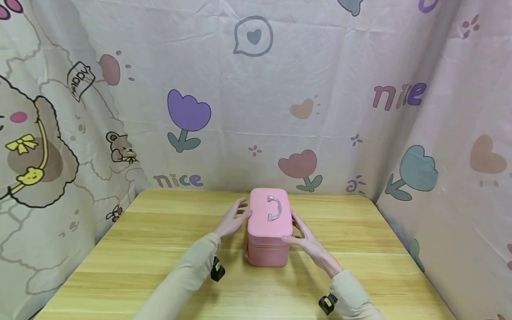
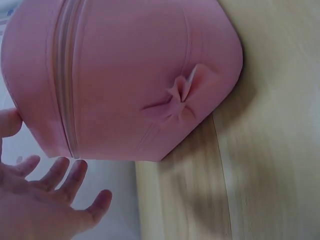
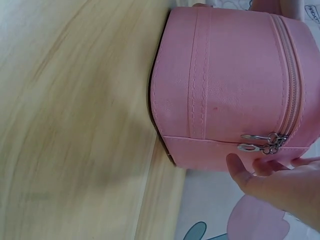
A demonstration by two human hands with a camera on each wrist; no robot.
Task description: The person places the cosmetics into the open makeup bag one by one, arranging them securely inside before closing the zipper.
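Note:
A pink zippered case [image 1: 269,249] stands upright on the wooden table, its lid closed and a silver handle [image 1: 276,209] on top. My left hand [image 1: 233,220] is at the case's left side, fingers spread and thumb touching the lid's edge. On the opposite side, my right hand [image 1: 310,242] rests against the case with extended fingers, its thumb by the near right corner. A pink bow [image 2: 181,100] decorates one side in the left wrist view. Two metal zipper pulls [image 3: 265,143] hang near my right fingers in the right wrist view.
The wooden table [image 1: 160,231] reaches back to a patterned curtain [image 1: 248,106], which also hangs along both sides. Small black devices sit at both wrists, on the left [image 1: 217,270] and the right [image 1: 328,303].

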